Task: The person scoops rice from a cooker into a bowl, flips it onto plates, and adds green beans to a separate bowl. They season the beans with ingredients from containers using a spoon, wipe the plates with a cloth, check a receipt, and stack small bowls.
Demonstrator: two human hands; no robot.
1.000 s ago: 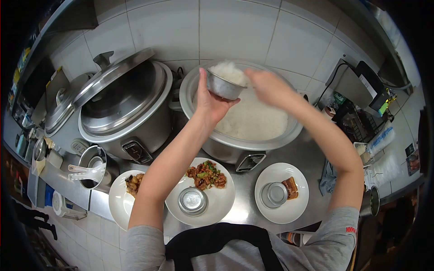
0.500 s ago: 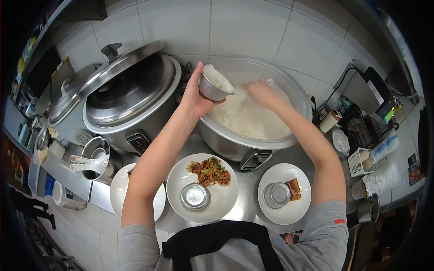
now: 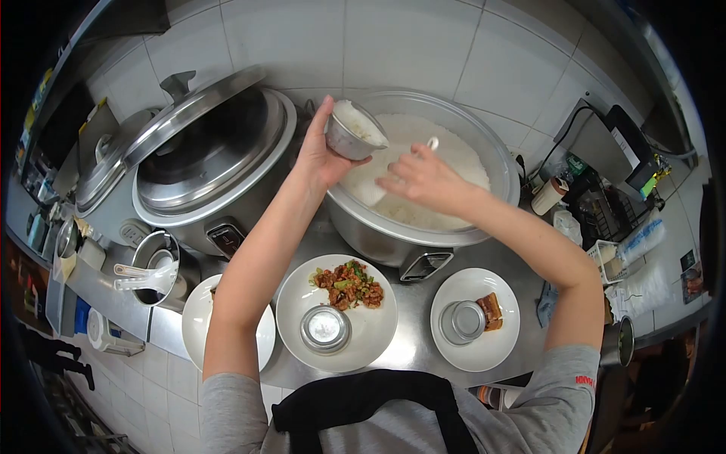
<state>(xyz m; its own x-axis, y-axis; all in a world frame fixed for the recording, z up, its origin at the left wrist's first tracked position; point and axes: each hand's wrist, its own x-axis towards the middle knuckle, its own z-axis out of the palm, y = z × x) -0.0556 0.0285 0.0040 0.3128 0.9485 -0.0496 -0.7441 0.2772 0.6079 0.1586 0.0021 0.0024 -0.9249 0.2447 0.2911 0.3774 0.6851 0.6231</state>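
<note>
My left hand [image 3: 321,155] is wrapped around a small metal bowl [image 3: 349,144], which is tilted and full of white rice [image 3: 357,121]. It is held up over the left rim of a large rice cooker [image 3: 393,231]. Inside the cooker's pot lies a bed of cooked rice [image 3: 435,129]. Above that bed my right hand [image 3: 423,180] is closed around a white rice paddle [image 3: 432,142]; the handle's end pokes out over the fingers, and the blade looks low at the left, hard to tell from the rice.
In front stand a plate [image 3: 363,352] with stir-fried meat and an upturned metal bowl [image 3: 325,328], and a smaller plate [image 3: 491,359] with brown meat and another bowl [image 3: 463,322]. A second cooker [image 3: 189,219] has a lid leaning on it. White-handled utensils fill a metal pot [image 3: 170,291].
My right hand has come nearer, down and left across the rice, with its elbow swung outward. The left hand still holds the filled bowl in nearly the same place.
</note>
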